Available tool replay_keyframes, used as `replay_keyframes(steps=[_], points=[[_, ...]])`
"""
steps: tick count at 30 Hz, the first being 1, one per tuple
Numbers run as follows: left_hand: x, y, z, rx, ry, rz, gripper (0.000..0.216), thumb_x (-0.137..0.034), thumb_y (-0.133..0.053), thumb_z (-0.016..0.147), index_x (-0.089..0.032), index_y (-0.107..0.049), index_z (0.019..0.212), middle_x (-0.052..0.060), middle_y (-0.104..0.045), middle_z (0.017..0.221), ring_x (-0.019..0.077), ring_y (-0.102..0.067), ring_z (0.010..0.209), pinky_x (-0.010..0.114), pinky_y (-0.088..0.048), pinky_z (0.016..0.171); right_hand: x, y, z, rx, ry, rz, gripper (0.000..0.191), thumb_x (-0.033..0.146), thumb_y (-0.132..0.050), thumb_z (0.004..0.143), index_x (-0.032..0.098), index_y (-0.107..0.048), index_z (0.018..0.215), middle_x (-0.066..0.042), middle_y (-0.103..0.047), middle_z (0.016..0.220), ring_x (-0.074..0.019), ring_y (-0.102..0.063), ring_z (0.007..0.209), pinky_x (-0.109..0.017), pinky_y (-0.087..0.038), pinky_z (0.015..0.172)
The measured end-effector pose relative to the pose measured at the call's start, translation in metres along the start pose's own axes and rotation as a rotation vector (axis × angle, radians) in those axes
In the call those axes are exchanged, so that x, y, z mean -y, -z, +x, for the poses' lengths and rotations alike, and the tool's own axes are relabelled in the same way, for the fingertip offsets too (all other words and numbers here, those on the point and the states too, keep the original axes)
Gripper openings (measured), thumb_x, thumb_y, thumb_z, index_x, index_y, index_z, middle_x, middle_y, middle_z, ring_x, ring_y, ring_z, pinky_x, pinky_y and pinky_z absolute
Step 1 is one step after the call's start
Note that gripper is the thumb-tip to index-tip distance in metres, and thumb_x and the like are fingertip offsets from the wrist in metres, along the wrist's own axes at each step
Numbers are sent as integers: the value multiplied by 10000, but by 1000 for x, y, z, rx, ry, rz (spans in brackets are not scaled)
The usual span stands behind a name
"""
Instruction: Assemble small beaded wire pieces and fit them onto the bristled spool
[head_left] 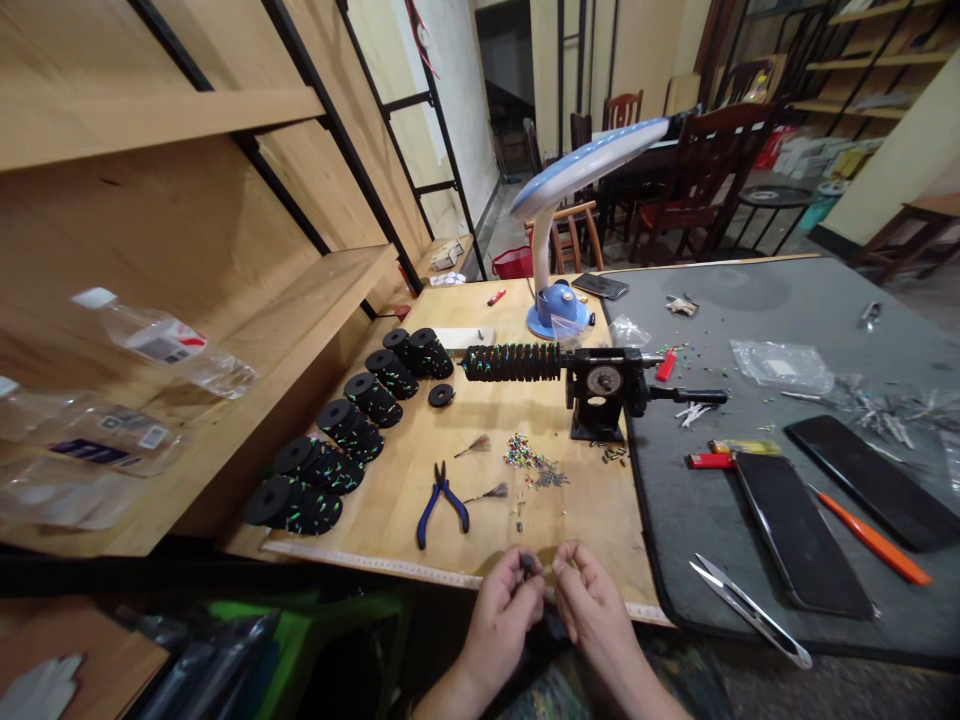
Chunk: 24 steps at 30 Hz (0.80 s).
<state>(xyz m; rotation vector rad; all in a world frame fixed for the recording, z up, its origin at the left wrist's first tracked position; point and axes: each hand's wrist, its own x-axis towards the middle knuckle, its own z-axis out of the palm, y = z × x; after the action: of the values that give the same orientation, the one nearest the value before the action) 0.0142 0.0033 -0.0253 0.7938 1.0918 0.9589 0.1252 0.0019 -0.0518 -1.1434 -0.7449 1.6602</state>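
Over the near edge of the bench [592, 520], your left hand [504, 605] pinches a small dark piece [529, 563]; your right hand [589, 598] is just beside it, fingertips drawn together, on what cannot be told. Pinch lightly, and work farther in from the edge, short of the bead pile [523, 452], so anything dropped lands safely.

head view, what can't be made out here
In the head view:
Left hand: its dark item is mostly covered by the grip.
Right hand: anything pinched is hidden by the grip or too small.
Dial: markings too small.
Purple-labelled bottle: cut off by left edge.
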Motion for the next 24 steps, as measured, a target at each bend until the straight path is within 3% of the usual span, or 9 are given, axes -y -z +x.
replay_keyframes(steps=[8, 16, 21, 24], points=[[1, 1, 1, -29, -17, 61, 249, -375, -654, 764, -172, -511, 747, -106, -355, 523, 51, -279, 433, 180, -232, 434, -1, -1, 1, -3, 4, -32, 448, 655, -556, 771, 223, -436, 771, 163, -310, 340, -45, -196, 282, -177, -99, 332], [-1, 3, 4, -122, -114, 243, 220, -349, -677, 762, -145, -605, 721, 1, -575, 652, 146, -525, 636, 245, -429, 616, 6, -5, 1, 22, 45, -15, 442, 653, -542, 797, 226, -427, 784, 159, -310, 366, -53, -191, 321, -178, -140, 358], [-8, 7, 5, -95, -127, 217, 221, -358, -675, 768, -146, -614, 780, 22, -614, 721, 173, -569, 702, 272, -462, 670, 13, 0, 1, 76, 40, -103, 468, 656, -566, 778, 209, -486, 893, 148, -346, 382, -67, -242, 345, -184, -186, 386], [-11, 12, 5, -84, -133, 184, 228, -369, -660, 789, -163, -609, 869, 5, -593, 748, 162, -568, 710, 257, -461, 668, 14, 1, 0, 127, 6, -168, 448, 634, -616, 743, 201, -526, 814, 131, -361, 414, -64, -274, 352, -193, -198, 390]])
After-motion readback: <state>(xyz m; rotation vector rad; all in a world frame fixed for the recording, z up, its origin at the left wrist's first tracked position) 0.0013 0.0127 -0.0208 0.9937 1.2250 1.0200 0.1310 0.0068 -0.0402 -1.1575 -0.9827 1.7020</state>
